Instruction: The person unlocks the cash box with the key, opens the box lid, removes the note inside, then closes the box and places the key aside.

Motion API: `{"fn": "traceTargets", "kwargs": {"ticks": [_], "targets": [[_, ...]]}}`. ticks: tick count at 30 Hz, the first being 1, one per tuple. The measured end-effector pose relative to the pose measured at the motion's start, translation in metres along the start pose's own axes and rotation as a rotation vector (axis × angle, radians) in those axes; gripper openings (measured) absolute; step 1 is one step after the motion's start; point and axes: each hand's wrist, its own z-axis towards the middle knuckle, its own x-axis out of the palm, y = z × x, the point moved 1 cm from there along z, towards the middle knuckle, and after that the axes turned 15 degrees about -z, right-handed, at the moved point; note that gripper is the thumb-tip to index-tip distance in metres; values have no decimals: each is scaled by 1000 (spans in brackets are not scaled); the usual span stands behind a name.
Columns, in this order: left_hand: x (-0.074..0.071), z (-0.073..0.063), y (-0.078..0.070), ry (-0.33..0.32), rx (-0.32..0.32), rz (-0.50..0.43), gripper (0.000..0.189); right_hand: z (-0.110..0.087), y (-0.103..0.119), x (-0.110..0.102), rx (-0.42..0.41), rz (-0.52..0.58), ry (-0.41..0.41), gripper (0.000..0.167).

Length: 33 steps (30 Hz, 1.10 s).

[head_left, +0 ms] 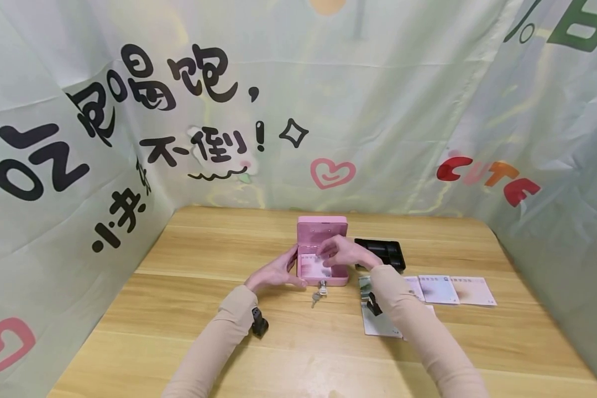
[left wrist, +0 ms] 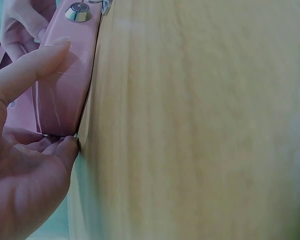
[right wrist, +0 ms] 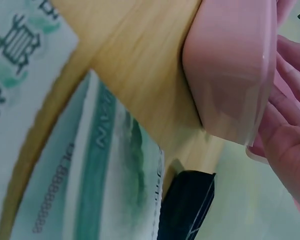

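Observation:
A pink metal cash box [head_left: 305,281] stands on the table with its lid [head_left: 322,221] raised. Its lock and keys [head_left: 315,299] hang at the front. My left hand [head_left: 277,271] grips the box's left front corner, the thumb on the front face and the fingers at the side, as the left wrist view shows. Pinkish banknotes [head_left: 310,267] lie inside the box. Over them, my right hand [head_left: 347,252] reaches in with bent, spread fingers; in the right wrist view the hand [right wrist: 290,135] passes over the rim. Its fingertips are partly hidden, and no note shows lifted between them.
Right of the box lies a black compartment tray [head_left: 393,251]. Several rows of banknotes are laid out on the right, among them a bluish note [head_left: 439,290] and a pinkish one [head_left: 472,291]; green notes [right wrist: 117,170] lie under my right forearm. Printed cloth [head_left: 378,110] hangs behind the table.

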Motion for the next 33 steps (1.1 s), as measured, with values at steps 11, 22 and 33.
{"fn": "traceTargets", "kwargs": {"ticks": [11, 22, 33], "targets": [[0, -2, -2, -12, -10, 38, 121, 1, 4, 0, 19, -9, -5, 32], [1, -1, -2, -2, 0, 7, 121, 0, 3, 1, 30, -52, -6, 39], [1, 0, 0, 15, 15, -41, 120, 3, 3, 3, 62, -76, -19, 35]]}}
